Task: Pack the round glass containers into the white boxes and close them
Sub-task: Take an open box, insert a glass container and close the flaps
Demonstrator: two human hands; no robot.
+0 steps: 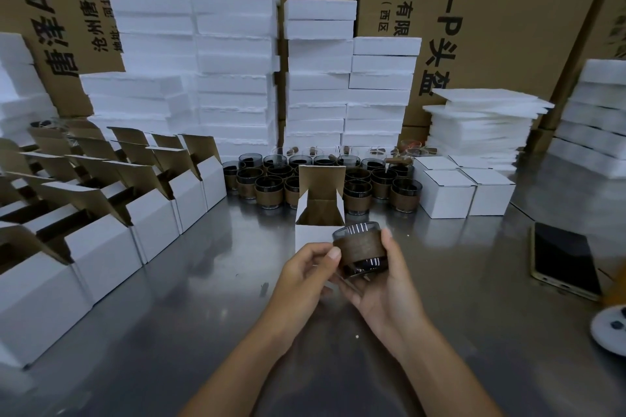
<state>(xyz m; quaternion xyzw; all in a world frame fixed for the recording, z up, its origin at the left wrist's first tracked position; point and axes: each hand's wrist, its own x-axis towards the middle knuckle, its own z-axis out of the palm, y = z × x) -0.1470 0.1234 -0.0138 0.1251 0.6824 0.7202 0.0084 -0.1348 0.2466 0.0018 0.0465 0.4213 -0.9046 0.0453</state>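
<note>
A dark round glass container [359, 249] with a brown band is held tilted just in front of an open white box [313, 235]. My right hand [382, 284] grips the container from below and the right side. My left hand [306, 272] holds the box's lower front, with its thumb touching the container's left edge. The box's brown-lined lid flap [321, 181] stands upright. Several more banded glass containers [325, 181] stand grouped behind the box.
Rows of open white boxes [111, 213] fill the left of the metal table [189, 332]. Closed white boxes [464, 189] sit at the right. White foam stacks [237, 54] and cardboard cartons line the back. A phone [564, 259] lies at the right.
</note>
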